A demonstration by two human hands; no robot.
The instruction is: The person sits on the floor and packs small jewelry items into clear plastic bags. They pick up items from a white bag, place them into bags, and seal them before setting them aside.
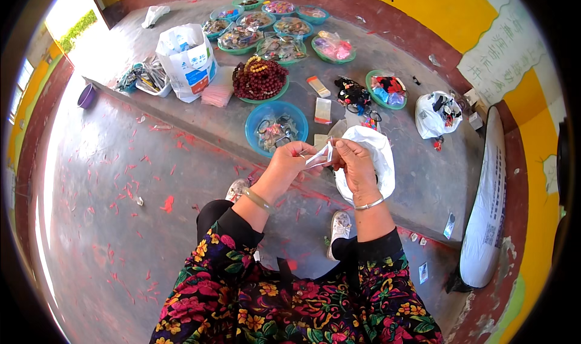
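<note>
My left hand (285,165) pinches one end of a small clear-and-white plastic packet (321,156). The fingertips of my right hand (357,163) close on its other end, so it is stretched between both hands. What is inside the packet is too small to make out. Just beyond my left hand sits a blue plastic basin (252,121) with hair ties and small packets in it. An open white plastic bag (380,156) lies beneath and beside my right hand, partly covered by it.
Several basins of packaged trinkets (241,38) crowd the raised floor ahead, with dark red beads (260,80) heaped in one. A white shopping bag (186,62) stands at left. Black hair accessories (353,94) lie ahead right. A long white sack (484,211) leans by the right wall.
</note>
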